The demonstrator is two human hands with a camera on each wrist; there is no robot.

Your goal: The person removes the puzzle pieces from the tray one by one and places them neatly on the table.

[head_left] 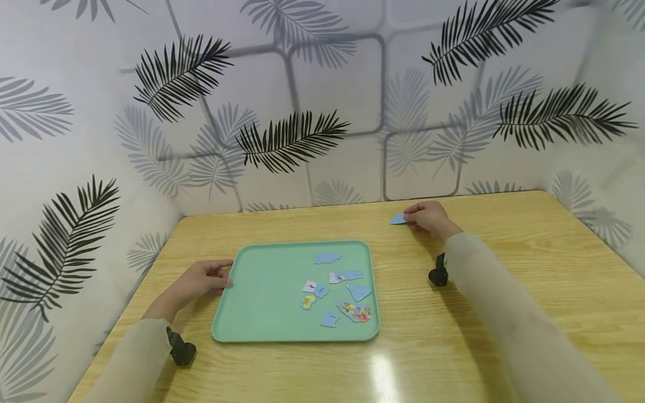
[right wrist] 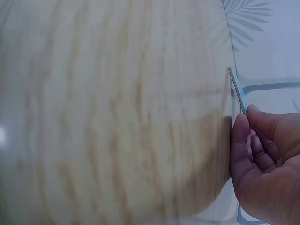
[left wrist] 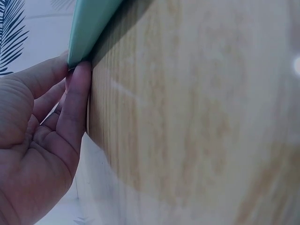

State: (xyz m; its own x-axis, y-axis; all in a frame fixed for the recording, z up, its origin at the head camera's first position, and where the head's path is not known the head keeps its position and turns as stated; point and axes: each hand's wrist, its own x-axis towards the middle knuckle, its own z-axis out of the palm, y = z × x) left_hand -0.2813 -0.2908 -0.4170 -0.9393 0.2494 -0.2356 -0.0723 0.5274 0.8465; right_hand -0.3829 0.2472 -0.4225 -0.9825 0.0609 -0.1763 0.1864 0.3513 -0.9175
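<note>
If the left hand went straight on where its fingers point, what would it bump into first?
The green plastic tray, at its left rim. The left hand is pinching that edge, so there seems to be no gap before it.

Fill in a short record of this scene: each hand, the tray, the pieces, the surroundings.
Left hand: grips the green tray at its left edge
Right hand: pinches a blue piece outside the tray, past its far right corner
Other pieces: mostly blue, lying in the tray's right half
Surroundings: wood-grained table, leaf-patterned wall
</note>
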